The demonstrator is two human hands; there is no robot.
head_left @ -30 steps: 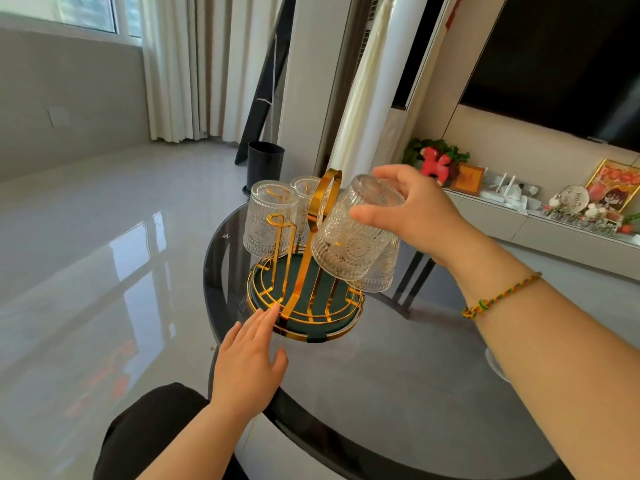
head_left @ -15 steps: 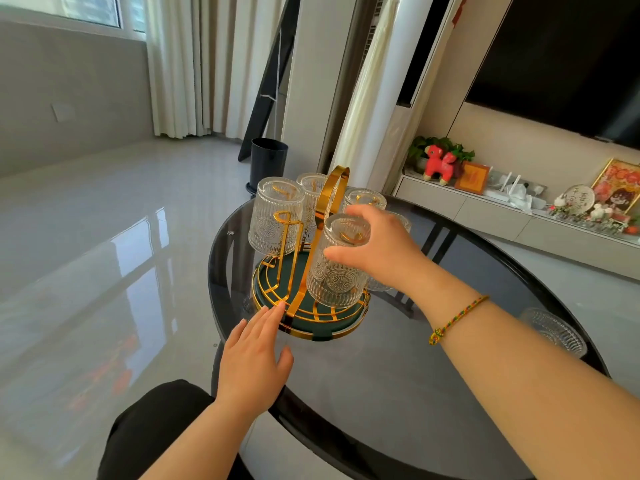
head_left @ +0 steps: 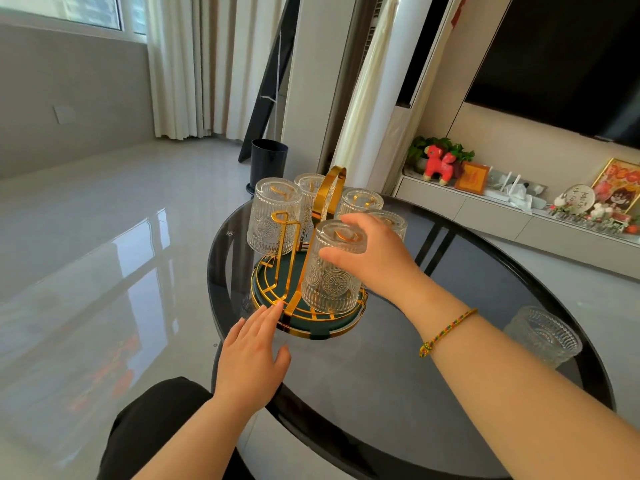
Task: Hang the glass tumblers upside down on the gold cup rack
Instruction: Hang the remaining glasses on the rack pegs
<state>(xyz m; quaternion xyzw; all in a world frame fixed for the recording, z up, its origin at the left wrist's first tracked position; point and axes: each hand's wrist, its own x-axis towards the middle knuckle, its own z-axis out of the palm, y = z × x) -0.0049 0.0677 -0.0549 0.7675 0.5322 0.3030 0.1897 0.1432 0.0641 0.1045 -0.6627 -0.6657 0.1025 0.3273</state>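
Head view: right hand (head_left: 377,258) fingers wrapped round the base of an inverted tumbler (head_left: 332,271) on the gold rack (head_left: 308,306); left hand (head_left: 252,355) flat, fingers spread, touching rack rim; one tumbler (head_left: 543,336) loose on the bench (head_left: 381,375)

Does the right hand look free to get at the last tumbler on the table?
Probably yes. The loose tumbler stands alone on the table beside the right forearm, nothing between, but the right hand first has to let go of the tumbler on the rack.
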